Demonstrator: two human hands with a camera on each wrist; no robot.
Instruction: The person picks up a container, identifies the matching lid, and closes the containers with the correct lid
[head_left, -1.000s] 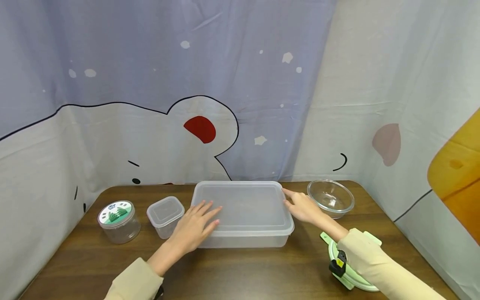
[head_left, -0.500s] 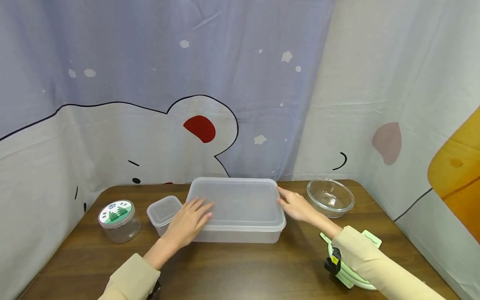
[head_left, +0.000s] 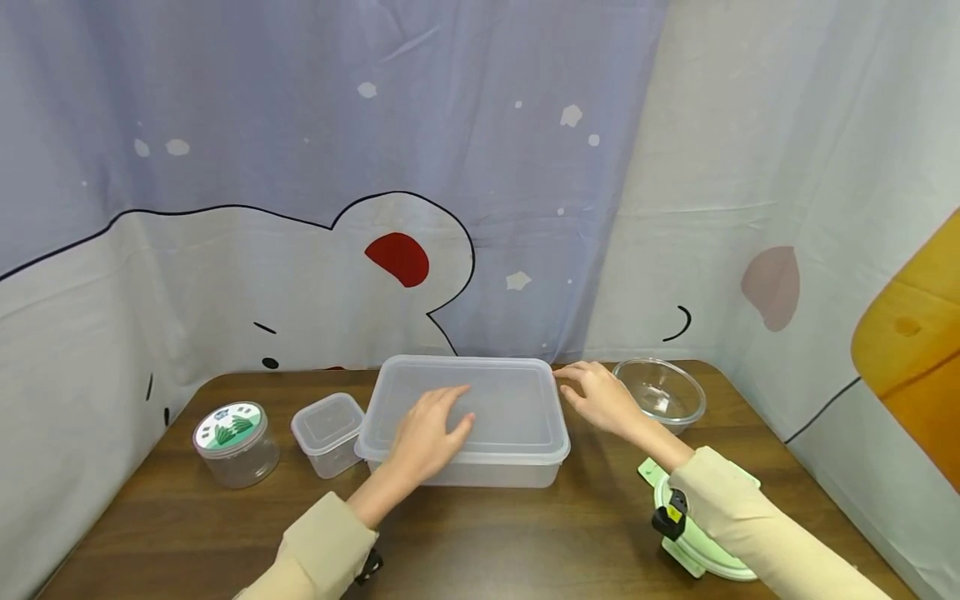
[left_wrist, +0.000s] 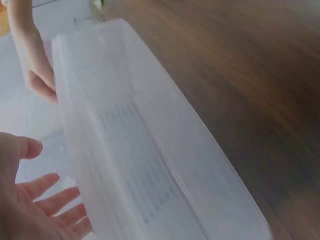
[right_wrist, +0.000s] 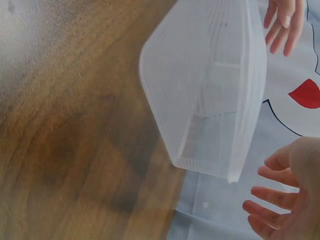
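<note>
The left hand [head_left: 431,429] lay flat, fingers spread, on the lid of the large clear container [head_left: 465,421]. The right hand [head_left: 600,398], fingers relaxed, touched its far right corner. The container stood mid-bench [head_left: 525,533], between a small lidded tub [head_left: 328,432] and a glass bowl [head_left: 663,392].

A dark brown wooden table [head_left: 525,533] carries all the things. On it stand a round jar with a green and white lid [head_left: 236,443], a small plastic box [head_left: 328,433], a large lidded plastic container [head_left: 510,425] and a glass bowl [head_left: 663,393]. A pale green lid [head_left: 693,550] lies near the front right edge.
</note>
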